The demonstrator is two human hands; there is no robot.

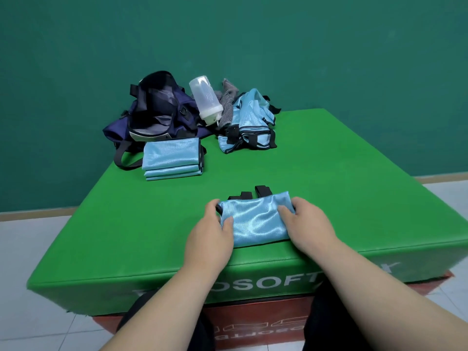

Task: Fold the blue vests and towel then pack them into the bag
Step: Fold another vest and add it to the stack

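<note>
The left hand (210, 231) and right hand (310, 224) are left uncovered, as are both forearms (177, 295). Black trousers (135, 314) are worn, glimpsed at the knees.

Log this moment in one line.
stage: folding | left hand grips vest at left end | right hand grips right end | folded stack in front of bag | unfolded vests and towel right of bag

Left hand (211, 230) and right hand (307, 224) grip folded blue vest (255, 220); bag (157, 110) beyond.

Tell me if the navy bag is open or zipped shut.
Open: the navy bag gapes at the top, its grey lining showing.
</note>
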